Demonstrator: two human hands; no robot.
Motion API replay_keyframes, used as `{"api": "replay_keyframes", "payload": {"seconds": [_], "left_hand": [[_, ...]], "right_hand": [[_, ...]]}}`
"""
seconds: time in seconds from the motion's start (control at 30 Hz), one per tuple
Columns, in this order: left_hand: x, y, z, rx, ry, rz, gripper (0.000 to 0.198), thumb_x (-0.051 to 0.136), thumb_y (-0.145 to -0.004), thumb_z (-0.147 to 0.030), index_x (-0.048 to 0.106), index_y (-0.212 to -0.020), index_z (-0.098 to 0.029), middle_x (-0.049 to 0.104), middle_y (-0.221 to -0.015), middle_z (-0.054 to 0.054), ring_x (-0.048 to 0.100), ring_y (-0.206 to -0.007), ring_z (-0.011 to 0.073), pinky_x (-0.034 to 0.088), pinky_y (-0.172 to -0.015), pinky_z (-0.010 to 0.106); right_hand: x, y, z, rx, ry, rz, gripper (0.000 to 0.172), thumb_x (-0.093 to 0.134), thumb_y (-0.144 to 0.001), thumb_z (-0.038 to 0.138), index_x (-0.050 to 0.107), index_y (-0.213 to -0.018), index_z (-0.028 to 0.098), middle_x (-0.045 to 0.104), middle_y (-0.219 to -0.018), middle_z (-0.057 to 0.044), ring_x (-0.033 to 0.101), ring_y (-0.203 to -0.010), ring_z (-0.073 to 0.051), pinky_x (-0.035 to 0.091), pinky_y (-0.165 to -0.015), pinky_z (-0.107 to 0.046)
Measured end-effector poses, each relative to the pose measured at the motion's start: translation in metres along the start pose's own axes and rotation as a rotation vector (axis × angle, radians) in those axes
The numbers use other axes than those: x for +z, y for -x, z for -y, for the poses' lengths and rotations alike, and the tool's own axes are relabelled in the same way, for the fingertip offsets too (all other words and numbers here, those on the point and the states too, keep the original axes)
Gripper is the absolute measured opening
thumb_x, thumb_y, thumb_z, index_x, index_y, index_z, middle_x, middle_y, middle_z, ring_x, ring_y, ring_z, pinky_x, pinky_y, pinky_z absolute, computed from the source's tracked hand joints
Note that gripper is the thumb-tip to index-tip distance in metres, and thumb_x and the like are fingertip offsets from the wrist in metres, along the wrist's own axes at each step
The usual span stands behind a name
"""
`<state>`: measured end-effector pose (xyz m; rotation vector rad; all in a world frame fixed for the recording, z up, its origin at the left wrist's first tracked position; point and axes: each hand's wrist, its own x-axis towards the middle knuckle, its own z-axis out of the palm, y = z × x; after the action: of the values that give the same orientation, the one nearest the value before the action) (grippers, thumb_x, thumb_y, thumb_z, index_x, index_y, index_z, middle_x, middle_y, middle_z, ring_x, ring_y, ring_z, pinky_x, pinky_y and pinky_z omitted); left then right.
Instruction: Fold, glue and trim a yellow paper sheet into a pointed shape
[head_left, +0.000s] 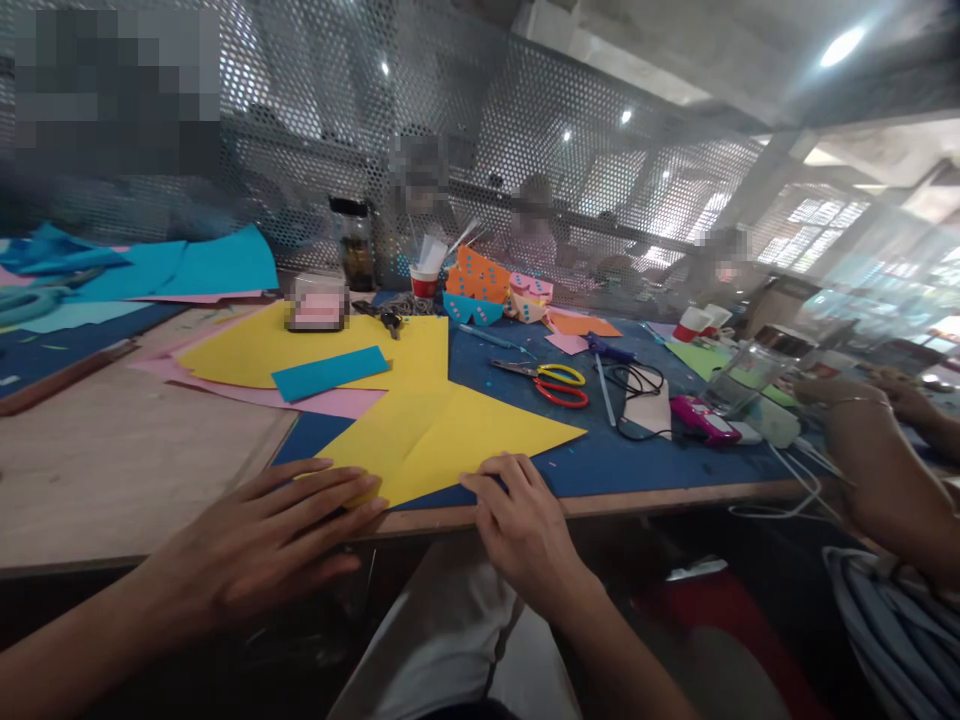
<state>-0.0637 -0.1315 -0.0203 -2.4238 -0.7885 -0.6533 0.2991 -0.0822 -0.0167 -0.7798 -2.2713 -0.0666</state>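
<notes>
A yellow sheet of paper (450, 430) with pointed corners lies at the table's front edge, a faint crease across it. My left hand (277, 540) rests on its lower left corner, fingers stretched out and holding nothing. At the sheet's lower edge, my right hand (521, 515) has its fingers curled together, pinching the paper's border. A blue paper strip (330, 373) lies just behind, on larger yellow and pink sheets. Scissors (555, 382) with red and yellow handles sit beyond the sheet's right tip, apart from both hands.
Behind are a lidded jar (352, 245), a paper cup (424, 282) and orange decorated paper pieces (478, 275). A blue glue gun (611, 347), its black cord and a pink device (705, 420) lie right. Another person's arm (877, 450) reaches in there. Blue sheets (180, 268) lie left.
</notes>
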Motion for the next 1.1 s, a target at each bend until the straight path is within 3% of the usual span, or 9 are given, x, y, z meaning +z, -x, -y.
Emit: {"api": "replay_keyframes", "payload": {"seconds": [0.17, 0.6, 0.7, 0.77, 0.83, 0.9, 1.1], "left_hand": [[0.001, -0.001, -0.001, 0.006, -0.028, -0.034, 0.038, 0.059, -0.131, -0.035, 0.079, -0.162, -0.029, 0.092, -0.147, 0.005, 0.085, -0.133, 0.025, 0.063, -0.124, 0.043], [0.007, 0.004, -0.009, -0.121, 0.068, -0.018, 0.044, 0.068, -0.125, -0.043, 0.075, -0.168, -0.04, 0.089, -0.15, 0.003, 0.082, -0.137, 0.031, 0.067, -0.12, 0.048], [0.012, -0.002, -0.021, -0.169, 0.067, -0.051, 0.066, 0.071, -0.123, -0.048, 0.058, -0.187, -0.038, 0.083, -0.167, 0.007, 0.077, -0.154, 0.0339, 0.059, -0.135, 0.053], [0.016, -0.012, -0.033, -0.169, 0.092, -0.02, 0.082, 0.068, -0.124, -0.05, 0.039, -0.198, -0.028, 0.075, -0.179, 0.011, 0.067, -0.169, 0.0345, 0.045, -0.148, 0.053], [0.021, -0.023, -0.042, -0.129, 0.086, 0.0, 0.087, 0.066, -0.125, -0.051, 0.032, -0.2, -0.023, 0.074, -0.181, 0.011, 0.064, -0.173, 0.0337, 0.028, -0.157, 0.052], [0.027, -0.031, -0.047, -0.106, 0.061, -0.016, 0.081, 0.058, -0.13, -0.048, 0.028, -0.201, -0.021, 0.077, -0.178, 0.009, 0.07, -0.167, 0.0281, 0.018, -0.16, 0.046], [0.035, -0.03, -0.044, -0.105, 0.06, -0.045, 0.072, 0.054, -0.132, -0.037, 0.033, -0.199, -0.024, 0.081, -0.172, 0.005, 0.075, -0.161, 0.0223, 0.023, -0.157, 0.041]], "right_hand": [[0.001, 0.0, 0.0, 0.001, 0.006, 0.007, 0.043, 0.06, -0.109, -0.003, 0.081, -0.137, 0.022, 0.079, -0.124, -0.012, 0.073, -0.114, -0.032, 0.069, -0.1, -0.05], [0.0, 0.001, -0.002, -0.023, 0.027, 0.011, 0.047, 0.061, -0.106, -0.004, 0.082, -0.139, 0.022, 0.079, -0.126, -0.013, 0.072, -0.115, -0.032, 0.07, -0.104, -0.049], [-0.001, 0.0, -0.001, -0.033, 0.034, 0.012, 0.046, 0.061, -0.105, -0.005, 0.082, -0.138, 0.02, 0.079, -0.126, -0.013, 0.072, -0.115, -0.032, 0.07, -0.103, -0.05], [-0.001, 0.0, 0.0, -0.028, 0.04, 0.017, 0.045, 0.062, -0.104, -0.005, 0.082, -0.137, 0.02, 0.08, -0.126, -0.013, 0.072, -0.115, -0.033, 0.07, -0.104, -0.05], [0.0, 0.0, 0.0, -0.024, 0.037, 0.017, 0.045, 0.063, -0.104, -0.004, 0.082, -0.137, 0.02, 0.08, -0.126, -0.013, 0.072, -0.115, -0.033, 0.07, -0.104, -0.051], [0.001, 0.001, -0.001, -0.02, 0.026, 0.019, 0.044, 0.064, -0.105, -0.003, 0.082, -0.139, 0.02, 0.079, -0.126, -0.013, 0.072, -0.115, -0.033, 0.069, -0.104, -0.051], [0.003, 0.003, -0.004, 0.009, -0.026, 0.005, 0.04, 0.067, -0.111, 0.001, 0.083, -0.14, 0.022, 0.08, -0.127, -0.013, 0.075, -0.118, -0.031, 0.067, -0.101, -0.047]]}}
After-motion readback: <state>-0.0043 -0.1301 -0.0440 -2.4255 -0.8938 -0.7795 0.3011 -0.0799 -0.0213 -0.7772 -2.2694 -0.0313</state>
